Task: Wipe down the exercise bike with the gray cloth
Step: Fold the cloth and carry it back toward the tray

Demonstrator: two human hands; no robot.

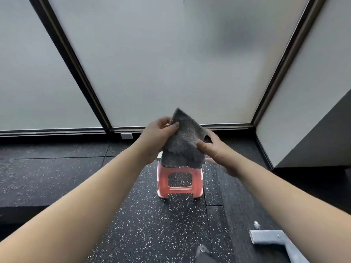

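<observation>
Gray cloth [187, 137] hangs between our hands above a pink stool [180, 184] — left hand [158, 135] pinches its upper left edge, right hand [215, 149] pinches its right side with the thumb in front — its lower fold drooping below both grips.

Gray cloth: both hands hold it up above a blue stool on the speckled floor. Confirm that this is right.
One detail is wrong: the stool is pink, not blue. The head view shows the left hand and right hand holding the cloth above that pink stool on the speckled floor.
</observation>
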